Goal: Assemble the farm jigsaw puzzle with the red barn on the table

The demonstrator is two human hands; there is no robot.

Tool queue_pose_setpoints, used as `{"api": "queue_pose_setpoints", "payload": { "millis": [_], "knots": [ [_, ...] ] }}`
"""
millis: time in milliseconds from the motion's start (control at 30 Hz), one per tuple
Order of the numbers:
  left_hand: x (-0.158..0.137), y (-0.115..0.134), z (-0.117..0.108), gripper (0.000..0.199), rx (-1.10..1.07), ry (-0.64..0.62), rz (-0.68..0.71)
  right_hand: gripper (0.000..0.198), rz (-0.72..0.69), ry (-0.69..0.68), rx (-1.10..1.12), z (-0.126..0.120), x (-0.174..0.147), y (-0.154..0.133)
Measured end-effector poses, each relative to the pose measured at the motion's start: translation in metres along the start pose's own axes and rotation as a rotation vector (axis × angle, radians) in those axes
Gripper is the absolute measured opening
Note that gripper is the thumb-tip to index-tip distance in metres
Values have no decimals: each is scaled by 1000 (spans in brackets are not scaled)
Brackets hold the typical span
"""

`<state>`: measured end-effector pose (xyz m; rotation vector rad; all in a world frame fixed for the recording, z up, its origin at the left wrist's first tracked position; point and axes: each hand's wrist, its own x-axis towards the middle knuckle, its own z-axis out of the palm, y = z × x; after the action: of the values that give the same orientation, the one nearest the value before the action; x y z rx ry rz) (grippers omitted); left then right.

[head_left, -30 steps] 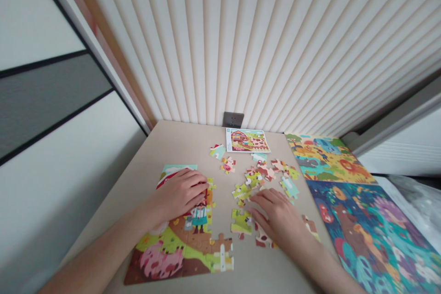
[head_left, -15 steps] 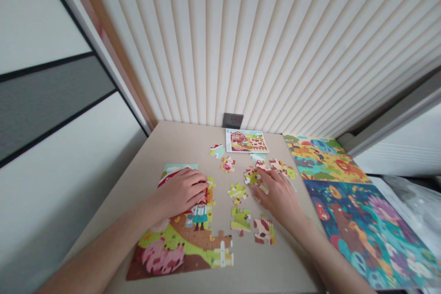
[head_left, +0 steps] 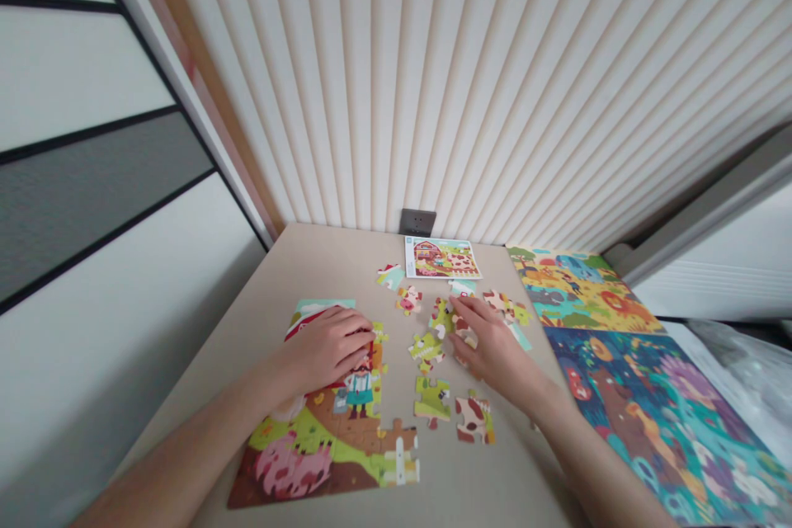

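Observation:
My left hand [head_left: 337, 346] lies with its fingers stretched out over the upper part of a partly assembled farm jigsaw [head_left: 309, 466], which shows a pink pig and a farmer. My right hand [head_left: 492, 346] is over the loose pieces. Its thumb and fingers close around a cow-patterned puzzle piece [head_left: 464, 332], partly hidden beneath them. Touching or very near the fingertips is a green puzzle piece [head_left: 440, 317]. Close by lie a green piece with white [head_left: 426, 348], a larger green piece [head_left: 431, 398] and a brown-spotted cow piece [head_left: 473, 418].
At the back lies a reference picture card [head_left: 442, 257] of the farm, near a dark wall socket [head_left: 417, 221]. A pig-face piece [head_left: 409, 299] and a red-and-blue piece [head_left: 390, 275] lie before it. Two finished puzzles, a yellow one [head_left: 587, 289] and a dark blue one [head_left: 656, 412], are on the right.
My right hand has shifted slightly left, and the green piece by its fingertips has moved left and turned. My left hand stays in place.

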<state>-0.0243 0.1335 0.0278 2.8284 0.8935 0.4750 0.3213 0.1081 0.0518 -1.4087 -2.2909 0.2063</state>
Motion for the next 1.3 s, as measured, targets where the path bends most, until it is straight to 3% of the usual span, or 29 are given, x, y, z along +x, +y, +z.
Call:
{"api": "queue_pose_setpoints", "payload": {
  "millis": [167,400,533,800,1167,1300],
  "knots": [
    [0,1,0,20,-5,5,-5,57,49,33,62,5,21,-26],
    [-1,1,0,19,6,29,2,56,157,9,-100,39,28,-49],
    [-1,2,-1,18,8,8,-5,51,153,-49,-162,45,19,-46],
    [-2,3,-2,19,-12,-40,-34,42,69,-57,-6,37,10,-22],
    [0,5,0,24,6,-17,-23,45,60,-135,-34,38,4,-32],
    [8,14,6,36,26,17,55,48,53,-177,-23,35,4,-35]
  ]
}}
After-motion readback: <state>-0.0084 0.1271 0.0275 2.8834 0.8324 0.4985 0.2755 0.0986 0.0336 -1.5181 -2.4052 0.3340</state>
